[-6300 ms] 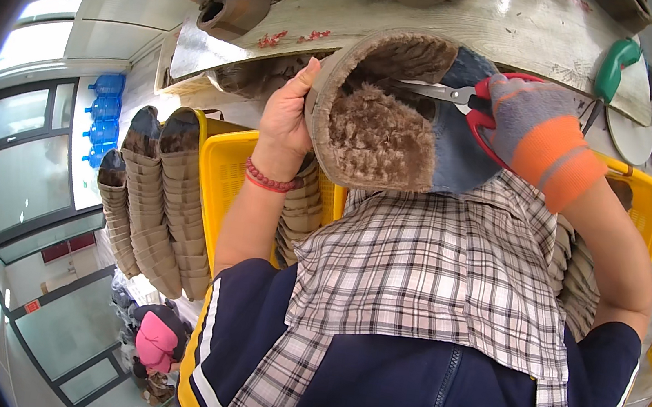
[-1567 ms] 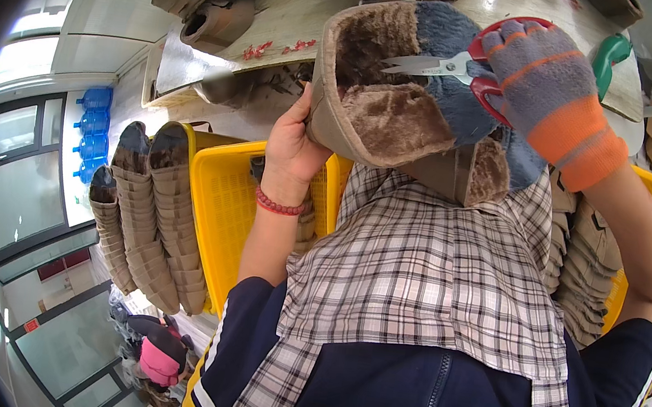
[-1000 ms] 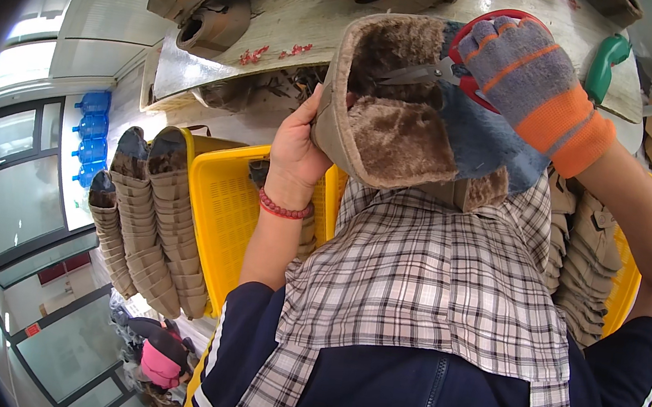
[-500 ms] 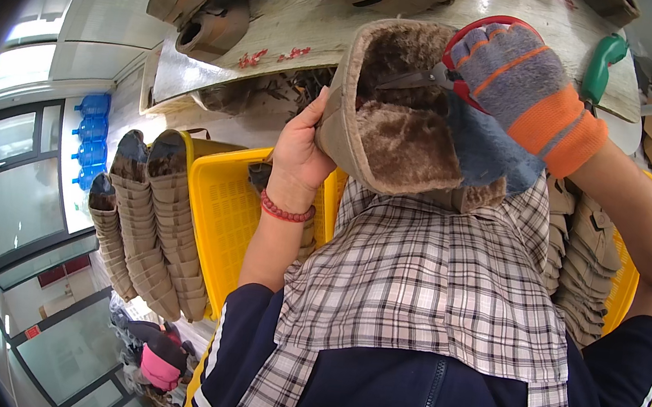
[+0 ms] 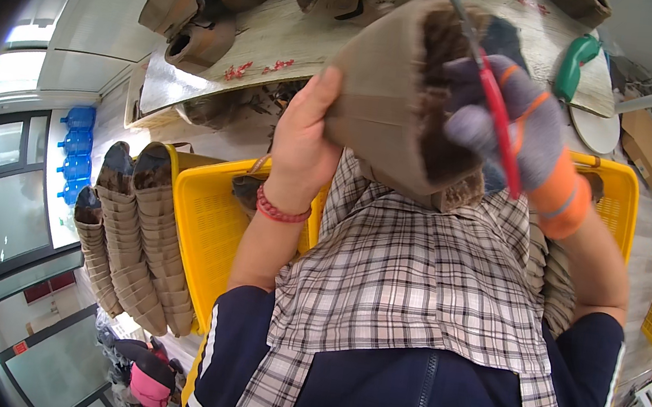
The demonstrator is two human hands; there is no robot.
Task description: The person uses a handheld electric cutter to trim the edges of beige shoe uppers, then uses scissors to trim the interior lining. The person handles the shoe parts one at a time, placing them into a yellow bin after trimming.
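Note:
A tan fabric tube with brown fur lining is held up above my lap, its open end facing right. My bare left hand, with a red bead bracelet at the wrist, grips its left side, thumb up along the outside. My right hand, in a grey and orange glove, is at the open end and blurred by motion. It holds red-handled scissors, whose blade points up past the tube's rim. The right fingertips are near or on the fur; exact contact cannot be made out.
Similar tubes lie on the worktable ahead, with red scraps and a green tool. A yellow basket stands at my left beside tall stacks of tubes. Another yellow basket is at right. A person in pink is lower left.
The tube has turned so its opening faces right rather than toward me. The scissors have come out of the opening and swung upright, and my right hand has shifted lower.

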